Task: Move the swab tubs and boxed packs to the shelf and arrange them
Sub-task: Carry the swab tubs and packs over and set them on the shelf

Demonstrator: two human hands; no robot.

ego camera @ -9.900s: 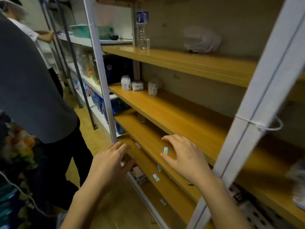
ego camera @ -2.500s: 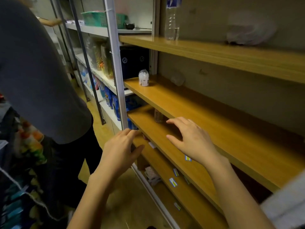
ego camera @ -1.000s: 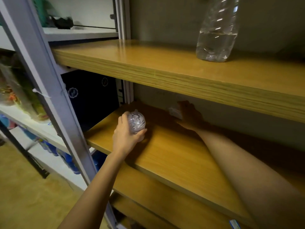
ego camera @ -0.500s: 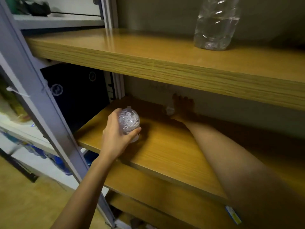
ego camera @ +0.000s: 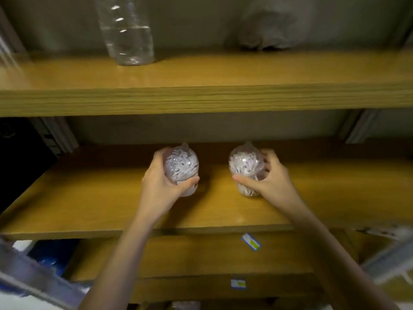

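Right hand (ego camera: 270,182), at the back of the shelf (ego camera: 89,198) half a second ago, now grips a second swab tub (ego camera: 243,162) forward, level with the first swab tub (ego camera: 182,163), which the left hand (ego camera: 161,186) grips. Both clear tubs upright, packed with white swabs, between the hands, apart — above them, a bottle (ego camera: 127,34) part-filled with water.

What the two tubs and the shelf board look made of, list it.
Left tub: clear glossy plastic, seemingly; white swabs show through the wall. Right tub: the same look. Shelf board: wood or wood-grain laminate, cannot tell which; streaked grain, smooth dull sheen.
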